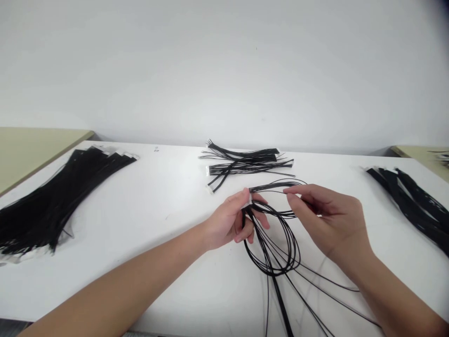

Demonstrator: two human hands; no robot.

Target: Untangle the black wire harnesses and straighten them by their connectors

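Both my hands hold one bundle of thin black wires (277, 243) just above the white table (168, 206). My left hand (233, 220) is closed, pinching the bundle near its small white connector end between thumb and fingers. My right hand (328, 215) is closed too, pinching the wires a little to the right, where they bend back into a loop. The loop hangs below both hands and its loose strands trail toward me, off the table's near edge.
A large pile of black wire harnesses (59, 196) lies at the left. A smaller pile of finished-looking bundles (245, 164) sits at the far centre. More black harnesses (414, 206) lie at the right. Beige tables flank both sides; a plain wall stands behind.
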